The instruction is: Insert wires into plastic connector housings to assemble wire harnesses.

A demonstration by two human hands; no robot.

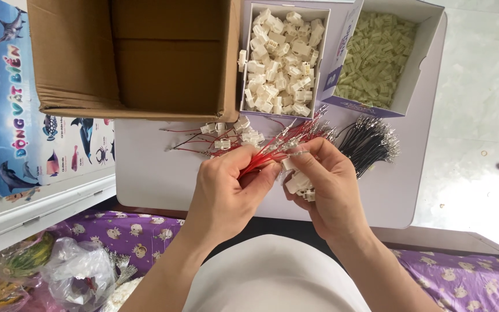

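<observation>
The left hand (226, 188) is clenching a bundle of red wires (272, 147) just left of the frame's centre, and the bundle is fanning upward and to the right, its metal-tipped ends spreading toward the boxes. That fan is probably the weak point: with so many thin leads pinched at one spot, a loosening thumb could let several slide out and scatter among the finished pieces (226, 136) lying above the hand. The right hand (324, 185) is cupping a few white plastic connector housings (298, 185) in its palm while its thumb and forefinger are pinching at the wires near one housing. Holding spare housings while working a terminal looks risky, since any opening of the palm could spill them onto the lilac board (151, 173). A terminal pushed in crooked might also bend; whether it is seated cannot be told from here.

Both wrists are rising from the bottom of the frame and angling inward, knuckles turned up, fingertips nearly meeting at centre. A bundle of black wires (371, 141) is lying just right of the right hand. At the top are sitting a box of white housings (281, 58), a box of pale green housings (376, 58) and an open cardboard carton (134, 58).
</observation>
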